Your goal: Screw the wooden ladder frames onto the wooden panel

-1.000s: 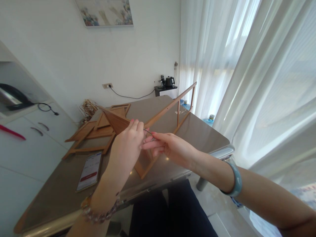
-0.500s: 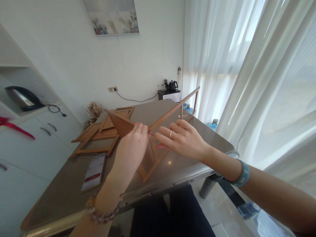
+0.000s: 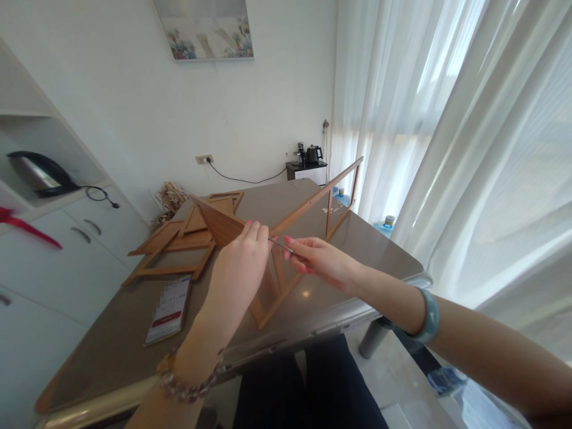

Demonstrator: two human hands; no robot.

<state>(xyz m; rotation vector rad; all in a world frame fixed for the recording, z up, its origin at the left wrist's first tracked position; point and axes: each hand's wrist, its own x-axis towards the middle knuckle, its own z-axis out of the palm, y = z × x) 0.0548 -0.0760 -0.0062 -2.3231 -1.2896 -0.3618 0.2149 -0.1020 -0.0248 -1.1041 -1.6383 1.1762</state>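
My left hand (image 3: 243, 256) is closed around the corner where a brown wooden panel (image 3: 218, 220) meets a long wooden frame (image 3: 308, 205). The frame stands on edge on the table, slanting away to the right, and the panel slants back to the left. From that corner a thin metal rod (image 3: 280, 243), slim like a hex key, sticks out to the right. My right hand (image 3: 317, 259) pinches its outer end between thumb and fingers. The rod's inner end is hidden behind my left fingers.
On the table (image 3: 107, 339) lie more wooden frames and panels (image 3: 179, 250) at the left, and a phone (image 3: 168, 310) with its screen lit. Dried stalks (image 3: 171, 199) are at the far left corner. White curtains (image 3: 384, 119) hang at the right.
My right hand has gone from spread, curled fingers beside the rod to a pinch on its end, turning at the wrist. My left hand and the wooden frame have stayed in place.
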